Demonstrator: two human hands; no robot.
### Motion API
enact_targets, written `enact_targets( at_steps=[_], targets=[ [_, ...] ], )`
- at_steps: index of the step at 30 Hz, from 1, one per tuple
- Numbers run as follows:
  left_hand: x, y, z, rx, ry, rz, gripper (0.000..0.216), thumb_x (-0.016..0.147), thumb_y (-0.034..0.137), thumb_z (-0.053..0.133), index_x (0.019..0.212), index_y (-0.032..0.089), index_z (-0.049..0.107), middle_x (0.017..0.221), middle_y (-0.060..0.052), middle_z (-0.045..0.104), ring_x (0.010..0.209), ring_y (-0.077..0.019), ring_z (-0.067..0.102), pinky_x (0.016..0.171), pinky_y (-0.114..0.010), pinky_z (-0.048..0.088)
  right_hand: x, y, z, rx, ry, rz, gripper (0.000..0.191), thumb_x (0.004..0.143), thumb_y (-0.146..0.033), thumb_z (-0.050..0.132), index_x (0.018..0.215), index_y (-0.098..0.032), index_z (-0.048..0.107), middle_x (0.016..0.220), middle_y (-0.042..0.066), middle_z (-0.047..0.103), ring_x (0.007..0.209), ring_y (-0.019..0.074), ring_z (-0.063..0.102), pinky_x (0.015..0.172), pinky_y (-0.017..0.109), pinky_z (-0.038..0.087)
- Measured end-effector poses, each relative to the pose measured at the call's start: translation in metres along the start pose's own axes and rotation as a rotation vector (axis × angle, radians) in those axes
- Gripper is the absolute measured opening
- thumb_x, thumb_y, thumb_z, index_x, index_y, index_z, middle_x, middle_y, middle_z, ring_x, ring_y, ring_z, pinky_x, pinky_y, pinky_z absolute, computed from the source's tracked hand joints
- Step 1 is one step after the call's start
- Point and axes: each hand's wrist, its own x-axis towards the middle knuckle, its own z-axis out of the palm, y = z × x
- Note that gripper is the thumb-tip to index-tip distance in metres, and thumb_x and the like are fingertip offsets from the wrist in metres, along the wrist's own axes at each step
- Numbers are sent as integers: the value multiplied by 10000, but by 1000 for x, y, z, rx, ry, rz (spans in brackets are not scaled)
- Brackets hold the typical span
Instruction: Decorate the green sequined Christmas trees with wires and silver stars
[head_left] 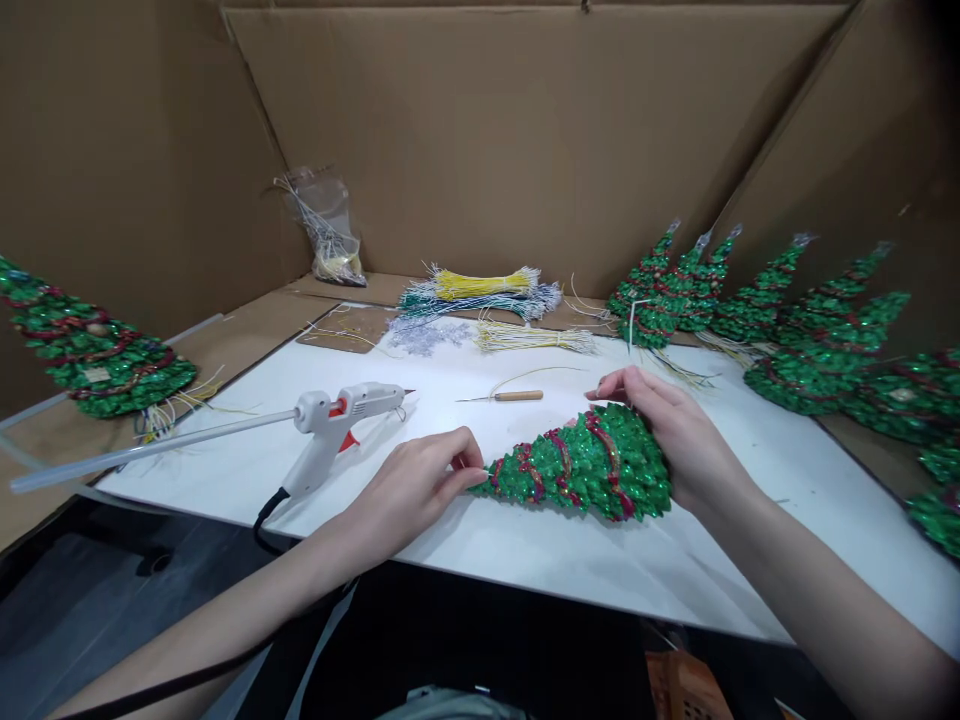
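Lower centre of the frame: a green glittered tree (585, 465) with red trim, lying on its side on the white board (525, 560), narrow tip to the left, wide base to the right. Left hand (420, 485) mostly closed, thumb and fingertips pinching the tip. Right hand (675, 430) curved over the base, fingers wrapped round its far edge, forefinger stretched out a little toward the upper left.

Just above the tree, apart from both hands: an awl (510, 396) with a wooden handle. Left of centre: a white glue gun (337, 425) propped on the board, nozzle pointing right, long glue stick (150, 450) poking out toward the left edge. Upper centre: bundles of wire (480, 290) in yellow, green and white, with a plastic bag (330, 225) behind. Right side: a row of trees (787, 320) leaning on the cardboard wall (487, 130). Far left: a lone tree (90, 350).

Probably best handled with a light pinch at the tip, likely thin and easy to bend there, and a broad, flat grip at the base to spare the glitter. Worth minding the glue gun nozzle, not far from the left hand, and the awl point near the right fingertips.
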Motion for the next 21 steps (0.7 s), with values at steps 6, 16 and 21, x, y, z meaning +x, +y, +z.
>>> enact_targets(
  at_steps=[6, 16, 21],
  targets=[
    [-1, -7, 5, -24, 91, 111, 100, 942, 203, 590, 851, 196, 632, 858, -15, 686, 800, -162, 638, 703, -255, 466, 4, 6, -1, -66, 1, -151, 420, 872, -613, 585, 710, -236, 678, 816, 48, 654, 761, 209, 625, 617, 324, 505],
    [-5, -13, 5, 56, 140, 258, 75, 941, 168, 609, 904, 187, 671, 863, -22, 705, 801, -156, 639, 751, -277, 475, -3, 9, 0, 107, 40, -295, 372, 933, -511, 550, 709, -230, 645, 812, 30, 600, 913, 213, 626, 885, 375, 498],
    [-5, -10, 6, 113, 168, 333, 81, 953, 165, 590, 925, 169, 666, 850, -39, 703, 784, -158, 629, 743, -284, 475, -4, 11, -3, 272, 14, -327, 390, 925, -493, 575, 642, -226, 578, 709, 9, 525, 836, 203, 613, 916, 406, 510]
  ],
)
